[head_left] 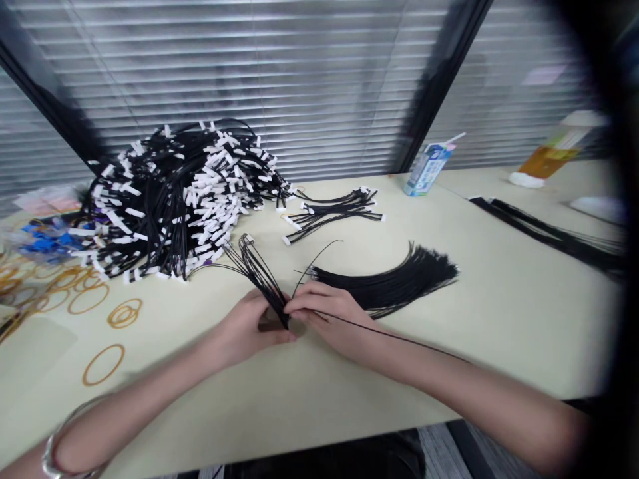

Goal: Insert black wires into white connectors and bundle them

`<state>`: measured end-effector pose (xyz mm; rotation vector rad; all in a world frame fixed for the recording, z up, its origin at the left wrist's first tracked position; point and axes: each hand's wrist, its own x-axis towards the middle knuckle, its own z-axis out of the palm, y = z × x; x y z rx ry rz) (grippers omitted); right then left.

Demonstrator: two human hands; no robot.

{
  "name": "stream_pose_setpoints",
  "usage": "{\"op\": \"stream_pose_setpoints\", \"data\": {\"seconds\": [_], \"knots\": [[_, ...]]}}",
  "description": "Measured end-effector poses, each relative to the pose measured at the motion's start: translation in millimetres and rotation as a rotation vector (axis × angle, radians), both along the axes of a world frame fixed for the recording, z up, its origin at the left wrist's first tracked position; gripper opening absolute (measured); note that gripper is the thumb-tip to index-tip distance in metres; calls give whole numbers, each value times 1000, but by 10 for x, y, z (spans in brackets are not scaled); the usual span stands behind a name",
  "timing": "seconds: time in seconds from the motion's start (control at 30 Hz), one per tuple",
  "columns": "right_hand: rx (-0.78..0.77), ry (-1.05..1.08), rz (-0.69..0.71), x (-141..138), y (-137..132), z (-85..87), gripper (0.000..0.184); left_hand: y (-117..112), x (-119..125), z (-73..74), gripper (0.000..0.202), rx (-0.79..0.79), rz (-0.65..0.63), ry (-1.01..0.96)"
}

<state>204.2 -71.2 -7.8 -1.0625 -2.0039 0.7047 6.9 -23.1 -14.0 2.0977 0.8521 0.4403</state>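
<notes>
My left hand point(247, 329) is closed round a small bunch of thin black cables point(254, 269) that fans up and away from my fingers. My right hand point(327, 316) pinches the same bunch where the two hands meet, and one single black cable point(399, 337) trails from it to the right across the table. Just behind my right hand lies a curved sheaf of loose black cables point(394, 283). A big heap of black cables with white tags point(174, 196) sits at the back left, with a smaller tagged bundle point(332, 209) beside it.
Tan rubber bands point(102, 364) lie scattered on the cream table point(499, 313) at the left, near blue parts point(47, 241). A drink carton with a straw point(428, 167) stands at the back. More black cables point(549, 236) and an orange packet point(546, 159) lie far right. Window blinds stand behind.
</notes>
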Motion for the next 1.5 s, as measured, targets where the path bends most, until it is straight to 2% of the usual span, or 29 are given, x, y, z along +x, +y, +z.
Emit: {"op": "stream_pose_setpoints", "data": {"seconds": [0.2,0.33,0.47,0.67,1.1,1.3,1.5], "knots": [[-106,62,-127,-81,-26,28,19,-1,2,22,31,40,-5,10],[-113,53,-171,-102,-40,17,16,-11,18,56,27,38,-1,6],[-80,36,-190,-97,-55,44,13,-2,11,24,29,5,12,8],[-97,-8,-183,-88,-61,86,14,6,-4,-11,29,29,3,24],[48,-121,-79,-36,-37,58,17,1,-8,-33,33,-49,31,5],[50,-189,-88,-47,-33,39,13,11,-10,-42,32,-45,13,-20],[22,-163,-80,-76,-28,4,9,-2,5,-22,29,-51,25,-9]]}}
